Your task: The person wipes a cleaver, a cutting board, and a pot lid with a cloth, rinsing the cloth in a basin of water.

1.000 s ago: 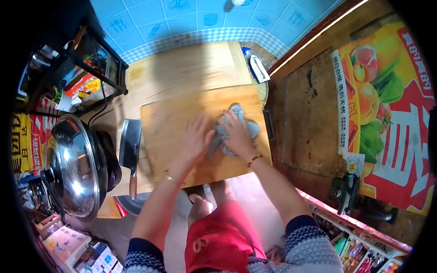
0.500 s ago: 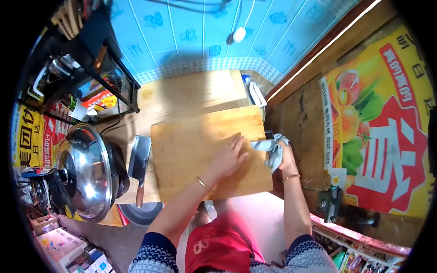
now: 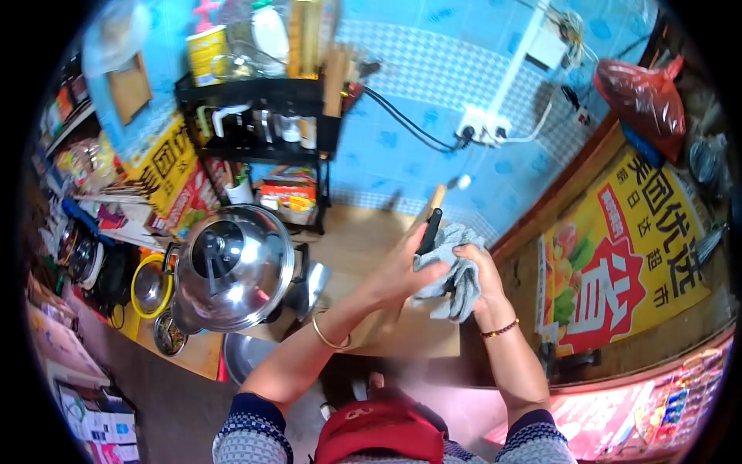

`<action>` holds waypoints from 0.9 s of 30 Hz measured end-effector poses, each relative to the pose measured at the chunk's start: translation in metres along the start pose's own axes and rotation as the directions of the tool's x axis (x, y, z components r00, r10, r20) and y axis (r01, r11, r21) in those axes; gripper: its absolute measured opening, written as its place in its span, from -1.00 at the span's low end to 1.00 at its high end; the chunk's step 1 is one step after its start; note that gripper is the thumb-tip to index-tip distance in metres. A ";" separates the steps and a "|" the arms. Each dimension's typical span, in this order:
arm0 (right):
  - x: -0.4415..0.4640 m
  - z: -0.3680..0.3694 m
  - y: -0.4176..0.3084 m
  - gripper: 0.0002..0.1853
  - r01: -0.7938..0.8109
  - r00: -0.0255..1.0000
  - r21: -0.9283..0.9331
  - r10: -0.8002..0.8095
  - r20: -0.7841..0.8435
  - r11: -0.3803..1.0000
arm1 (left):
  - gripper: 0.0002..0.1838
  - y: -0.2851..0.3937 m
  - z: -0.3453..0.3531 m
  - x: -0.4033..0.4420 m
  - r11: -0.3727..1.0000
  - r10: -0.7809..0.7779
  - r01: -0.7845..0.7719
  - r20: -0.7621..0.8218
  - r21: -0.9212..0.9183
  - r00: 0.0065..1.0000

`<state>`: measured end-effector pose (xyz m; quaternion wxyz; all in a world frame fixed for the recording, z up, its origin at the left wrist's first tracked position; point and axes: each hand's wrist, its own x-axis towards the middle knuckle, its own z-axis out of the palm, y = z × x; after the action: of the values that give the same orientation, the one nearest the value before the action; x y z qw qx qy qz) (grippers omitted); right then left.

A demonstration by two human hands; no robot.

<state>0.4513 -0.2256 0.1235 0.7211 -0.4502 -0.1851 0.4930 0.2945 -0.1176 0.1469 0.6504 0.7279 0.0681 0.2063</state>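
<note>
The wooden cutting board is tipped up nearly edge-on above the counter, its lower part blurred. My left hand is closed at its side, fingers beside a black handle-like piece; whether that piece belongs to the board I cannot tell. My right hand grips a crumpled grey cloth against the board's upper part. The cloth hides part of the board and some left fingertips. Left of my left forearm lies the cleaver, its blade partly covered.
A big lidded steel pot stands at the left, near a yellow-rimmed bowl. Behind it is a black rack with bottles and packets. A power socket is on the wall. A red plastic bag sits at the right.
The board has gone from lying flat to standing edge-on. My left hand has moved from resting on its face to gripping its side. My right hand and the cloth stay close by. The view has shifted.
</note>
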 end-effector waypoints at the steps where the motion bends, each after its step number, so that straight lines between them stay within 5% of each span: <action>1: 0.008 0.009 0.001 -0.65 0.005 1.000 -0.009 -0.005 0.028 1.000 | -0.27 0.024 -0.012 -0.011 0.989 -0.089 0.077 0.087 0.126 0.992; 3: 0.019 0.028 -0.003 -0.70 0.397 0.905 -0.198 -0.419 -0.080 0.896 | -0.15 -0.003 -0.020 -0.022 0.986 -0.006 0.008 -0.014 0.165 1.000; 5: 0.024 0.047 -0.014 -0.64 0.524 0.843 -0.269 -0.537 0.028 0.808 | -0.07 -0.048 -0.028 -0.018 0.962 0.084 -0.028 -0.195 0.272 0.977; 6: 0.027 0.062 -0.014 -0.62 0.723 0.647 -0.534 -0.701 0.299 0.439 | -0.19 -0.050 -0.030 -0.018 0.943 0.123 -0.035 -0.250 0.331 0.960; 7: 0.028 0.074 -0.011 -0.60 0.787 0.427 -0.615 -0.683 0.593 -0.042 | -0.19 -0.045 -0.033 -0.019 0.941 0.129 -0.038 -0.253 0.336 0.959; 9: 0.046 0.076 0.017 -0.57 0.847 0.435 -0.499 -0.301 0.849 -0.184 | -0.41 -0.035 -0.038 -0.024 0.885 -0.030 0.099 -0.157 0.455 0.987; 11: 0.061 0.070 0.021 -0.62 0.807 0.525 -0.584 -0.346 0.777 -0.087 | -0.55 -0.033 -0.046 -0.023 0.814 -0.107 0.098 -0.019 0.572 0.994; 13: 0.089 0.053 0.015 -0.62 0.829 0.493 -0.558 -0.433 0.755 -0.031 | -0.45 -0.049 -0.049 -0.017 0.918 -0.083 0.112 -0.092 0.382 0.992; 15: 0.151 0.013 0.019 -0.66 0.663 0.605 -0.743 -0.651 0.459 0.092 | -0.31 -0.037 -0.043 -0.021 0.951 0.030 0.009 -0.123 0.308 0.992; 17: 0.154 0.014 -0.023 -0.69 0.400 0.697 -0.823 -0.717 -0.012 0.403 | -0.19 -0.019 -0.048 -0.025 0.895 -0.106 0.166 -0.166 0.413 0.980; 19: 0.167 -0.014 -0.039 -0.72 0.583 0.775 -0.283 -0.626 -0.088 0.762 | -0.18 -0.026 -0.064 -0.018 0.882 -0.096 0.158 -0.160 0.445 0.982; 22: 0.154 -0.019 -0.033 -0.72 0.485 0.875 -0.177 -0.473 0.109 0.857 | -0.26 -0.027 -0.078 0.004 0.870 -0.060 0.186 -0.277 0.456 0.959; 24: 0.157 0.011 -0.006 -0.71 0.609 0.792 -0.441 -0.541 0.283 0.660 | -0.30 -0.018 -0.071 0.011 0.835 -0.032 0.163 -0.249 0.525 0.968; 26: 0.210 0.016 0.067 -0.66 0.813 0.359 -0.570 -0.874 0.328 0.120 | -0.40 -0.020 -0.061 0.015 0.770 0.062 0.138 -0.288 0.623 0.956; 27: 0.216 0.008 0.085 -0.66 0.805 0.382 -0.574 -0.873 0.303 0.153 | -0.40 -0.025 -0.061 0.010 0.763 0.030 0.163 -0.285 0.626 0.958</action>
<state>0.4956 -0.0234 0.0192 0.6745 -0.5100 -0.5221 -0.1114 0.2842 -0.0541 0.1290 0.3524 0.8670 0.2513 0.2471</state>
